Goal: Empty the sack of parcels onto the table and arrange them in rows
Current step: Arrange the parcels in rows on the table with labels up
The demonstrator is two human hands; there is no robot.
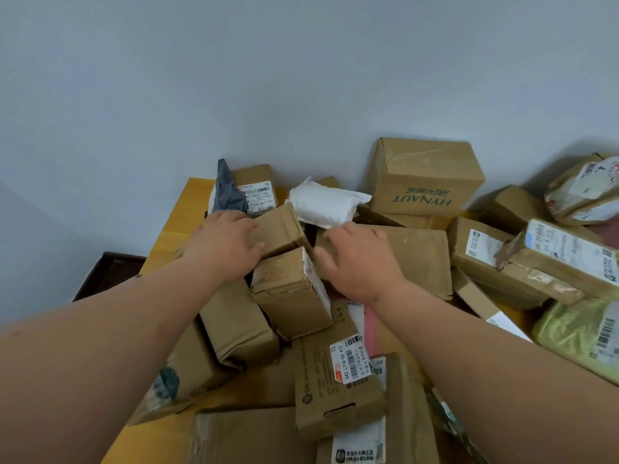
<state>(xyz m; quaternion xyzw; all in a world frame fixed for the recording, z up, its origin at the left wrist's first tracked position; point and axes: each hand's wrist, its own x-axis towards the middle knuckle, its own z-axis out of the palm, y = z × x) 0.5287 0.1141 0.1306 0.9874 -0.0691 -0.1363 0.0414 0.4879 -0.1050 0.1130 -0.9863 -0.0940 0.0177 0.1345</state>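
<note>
A heap of brown cardboard parcels covers the yellow table (174, 226). My left hand (224, 246) grips the left side of a small brown box (279, 229) that lies tilted on top of the pile. My right hand (358, 259) rests with curled fingers on the edge of a flat brown box (418, 256) just to the right. Between my hands, a little nearer to me, stands a taped box (291, 293). A white padded bag (326, 205) lies behind them. No sack is in view.
A large box printed HYNAUT (425, 179) stands against the grey wall at the back. Labelled boxes (552, 259) and a yellow-green bag (582, 329) crowd the right. A dark grey bag (227, 189) is at the back left. Dark furniture (110, 276) sits beyond the table's left edge.
</note>
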